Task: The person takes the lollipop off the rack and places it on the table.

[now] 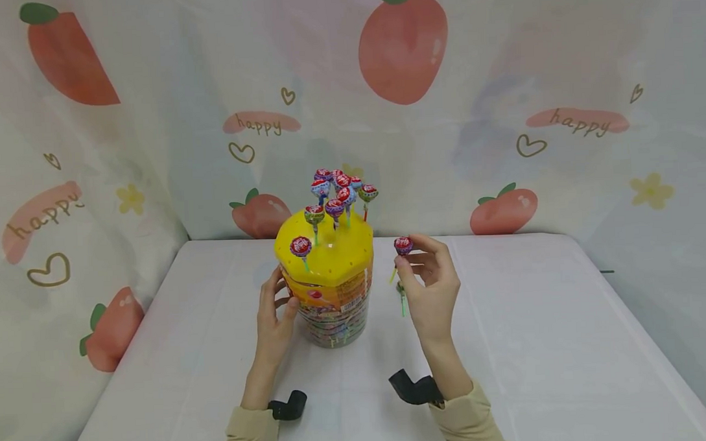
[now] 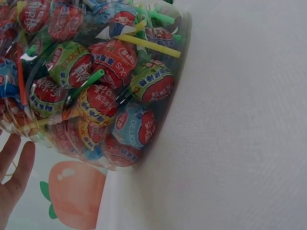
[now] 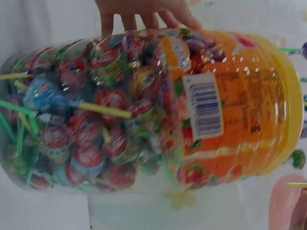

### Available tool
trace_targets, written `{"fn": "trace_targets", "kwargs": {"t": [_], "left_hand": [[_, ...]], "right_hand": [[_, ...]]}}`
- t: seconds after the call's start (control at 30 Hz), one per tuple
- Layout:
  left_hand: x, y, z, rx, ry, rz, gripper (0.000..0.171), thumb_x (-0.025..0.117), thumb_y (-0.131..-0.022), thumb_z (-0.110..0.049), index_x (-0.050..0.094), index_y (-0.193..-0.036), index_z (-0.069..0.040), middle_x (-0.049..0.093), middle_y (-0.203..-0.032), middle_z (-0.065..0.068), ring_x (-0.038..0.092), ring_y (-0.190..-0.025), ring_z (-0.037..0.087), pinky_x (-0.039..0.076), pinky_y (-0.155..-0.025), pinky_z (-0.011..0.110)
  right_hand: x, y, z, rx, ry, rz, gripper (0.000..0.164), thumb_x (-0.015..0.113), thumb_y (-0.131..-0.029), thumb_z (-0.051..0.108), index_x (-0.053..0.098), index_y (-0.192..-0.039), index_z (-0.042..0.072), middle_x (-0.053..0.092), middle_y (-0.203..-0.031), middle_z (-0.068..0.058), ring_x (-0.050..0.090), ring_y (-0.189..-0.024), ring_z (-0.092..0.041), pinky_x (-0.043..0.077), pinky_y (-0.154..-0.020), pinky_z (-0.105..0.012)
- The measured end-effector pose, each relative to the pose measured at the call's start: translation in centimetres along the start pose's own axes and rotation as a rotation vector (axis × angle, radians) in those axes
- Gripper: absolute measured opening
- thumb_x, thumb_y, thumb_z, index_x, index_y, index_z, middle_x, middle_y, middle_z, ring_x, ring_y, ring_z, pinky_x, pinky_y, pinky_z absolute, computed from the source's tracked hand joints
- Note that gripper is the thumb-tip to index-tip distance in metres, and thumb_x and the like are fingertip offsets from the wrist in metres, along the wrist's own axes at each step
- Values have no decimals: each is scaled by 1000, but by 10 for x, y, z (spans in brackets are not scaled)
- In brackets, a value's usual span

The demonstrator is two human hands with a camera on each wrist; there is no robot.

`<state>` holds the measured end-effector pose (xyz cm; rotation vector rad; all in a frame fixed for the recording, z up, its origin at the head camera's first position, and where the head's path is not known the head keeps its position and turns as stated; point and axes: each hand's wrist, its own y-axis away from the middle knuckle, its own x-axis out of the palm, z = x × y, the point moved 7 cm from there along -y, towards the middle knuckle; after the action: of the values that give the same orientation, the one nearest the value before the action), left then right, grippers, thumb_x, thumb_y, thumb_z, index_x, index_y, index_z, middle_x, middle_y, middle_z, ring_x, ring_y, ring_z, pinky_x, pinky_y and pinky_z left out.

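Note:
A clear plastic jar [image 1: 336,328] packed with wrapped lollipops stands upright on the table, capped by a yellow lid [image 1: 351,250]. Several lollipops [image 1: 301,246] stick up from holes in that lid, mostly toward its back. My left hand [image 1: 273,317] holds the jar's left side, thumb at the front and fingers reaching round behind. Just right of the lid, my right hand [image 1: 434,286] pinches a purple-and-red lollipop [image 1: 403,246], its yellow stick slanting down. Beneath the right hand's thumb side, a green-wrapped lollipop [image 1: 402,298] with a green stick shows close to the table.
A white cloth covers the table [image 1: 538,344]. Behind it hangs a pale curtain [image 1: 323,46] printed with fruit, hearts and "happy". Each wrist wears a black camera mount [image 1: 414,387].

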<state>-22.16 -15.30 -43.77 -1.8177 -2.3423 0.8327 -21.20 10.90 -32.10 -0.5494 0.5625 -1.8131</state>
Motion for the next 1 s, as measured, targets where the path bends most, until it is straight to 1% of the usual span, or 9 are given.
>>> {"fn": "trace_targets", "kwargs": {"t": [0.17, 0.33, 0.37, 0.5, 0.57, 0.6, 0.63, 0.87, 1.0], "left_hand": [[0, 0, 3, 25, 11, 2, 62, 57, -95, -32, 31, -150, -21, 45, -140, 9, 42, -124, 10, 45, -96, 29], [0, 1, 4, 23, 19, 0, 62, 57, -95, -33, 31, -150, -21, 45, -140, 9, 42, -124, 9, 45, -96, 27], [0, 1, -1, 16, 20, 0, 62, 56, -95, -33, 31, -150, -19, 45, -140, 10, 42, -124, 10, 44, -97, 28], [-1, 1, -3, 41, 19, 0, 61, 54, -96, -39, 31, -150, -22, 45, -140, 8, 42, -124, 7, 47, -96, 36], [-1, 1, -3, 41, 15, 0, 61, 53, -96, -39, 31, -151, -21, 45, -140, 8, 42, -124, 9, 47, -96, 41], [0, 0, 2, 48, 12, -1, 61, 53, -96, -40, 30, -151, -24, 45, -141, 7, 42, -124, 9, 47, -96, 42], [0, 0, 2, 47, 11, -2, 61, 54, -96, -38, 30, -151, -23, 45, -141, 7, 43, -124, 10, 47, -96, 42], [0, -1, 4, 31, 20, -3, 62, 57, -95, -32, 31, -150, -17, 44, -141, 13, 44, -127, 21, 45, -97, 30], [0, 0, 5, 31, 8, 1, 61, 55, -96, -33, 31, -150, -20, 45, -141, 10, 44, -127, 20, 45, -96, 28]], "right_hand": [[-12, 2, -14, 44, 12, -27, 36, 67, -83, -5, 61, -118, -4, 63, -101, 1, 61, -79, -8, 53, -70, -12], [-21, 2, -30, 83, 18, -49, 35, 67, -82, -5, 61, -117, -4, 63, -99, 3, 62, -76, -7, 53, -66, -12], [-22, 1, -33, 88, 18, -52, 35, 67, -82, -5, 61, -116, -4, 63, -98, 3, 62, -76, -7, 53, -66, -12], [-28, -3, -45, 132, 29, -56, 34, 67, -81, -8, 62, -114, -4, 63, -96, 5, 62, -73, -4, 53, -63, -13], [-30, -5, -53, 165, 37, -49, 35, 67, -80, -9, 62, -114, -4, 63, -95, 5, 62, -72, -3, 53, -63, -12], [-31, -6, -56, 185, 41, -44, 36, 67, -80, -10, 62, -114, -4, 62, -95, 5, 63, -71, -2, 53, -63, -12], [-32, -6, -61, 203, 45, -40, 36, 68, -79, -10, 62, -114, -4, 62, -95, 5, 63, -71, -2, 53, -62, -12], [-42, -8, -86, 321, 100, -20, 37, 68, -80, -9, 61, -116, -4, 59, -94, 2, 62, -67, 2, 52, -58, -12], [-43, -7, -98, 377, 136, 6, 35, 67, -80, -10, 61, -114, -4, 58, -93, 0, 61, -66, 2, 51, -56, -12]]}}
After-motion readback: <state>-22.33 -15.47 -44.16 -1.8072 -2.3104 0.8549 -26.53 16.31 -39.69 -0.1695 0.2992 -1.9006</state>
